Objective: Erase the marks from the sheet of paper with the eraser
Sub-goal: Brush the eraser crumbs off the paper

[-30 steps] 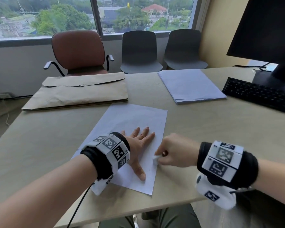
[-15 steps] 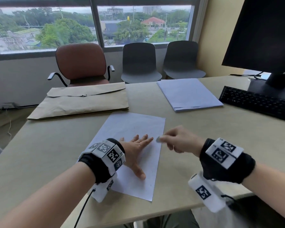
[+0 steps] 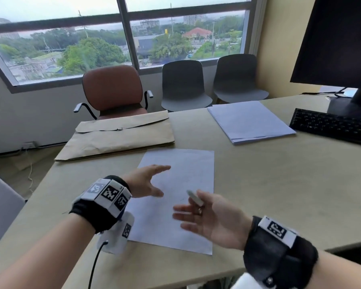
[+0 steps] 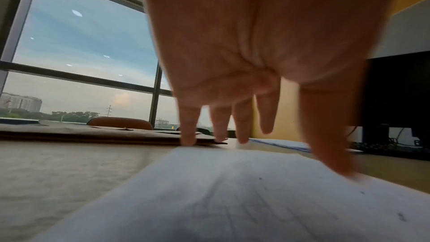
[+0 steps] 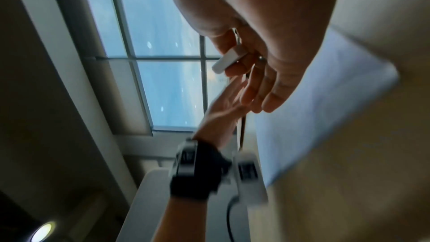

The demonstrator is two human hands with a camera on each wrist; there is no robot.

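**Eraser held above the sheet, both hands raised**

The sheet [image 3: 181,195] lies flat on the table [image 3: 279,195], near the person, its long edges running from near to far. A few small dark marks show on it in the left wrist view, close to the thumb.

The right hand [image 3: 213,220] is turned palm up over the sheet's right edge. It holds the white eraser [image 3: 195,198] pinched between thumb and forefinger, one end pointing up and to the left. The other fingers are stretched out loosely toward the left. The right wrist view shows the same pinch on the eraser [image 5: 229,62]. The eraser is clear of the paper.

The left hand [image 3: 146,181] is over the left part of the sheet, fingers straight and spread, thumb apart, holding nothing. In the left wrist view the fingers [image 4: 242,120] point toward the far edge of the sheet [image 4: 232,200]; whether the thumb tip touches the paper cannot be told, as it is blurred.

Beyond the sheet, to the left, lies a brown envelope [image 3: 121,138]. To the far right is a paper stack [image 3: 250,122], and further right a keyboard [image 3: 331,126] under a monitor [image 3: 338,42]. Three chairs [image 3: 183,84] stand by the window [image 3: 113,42].
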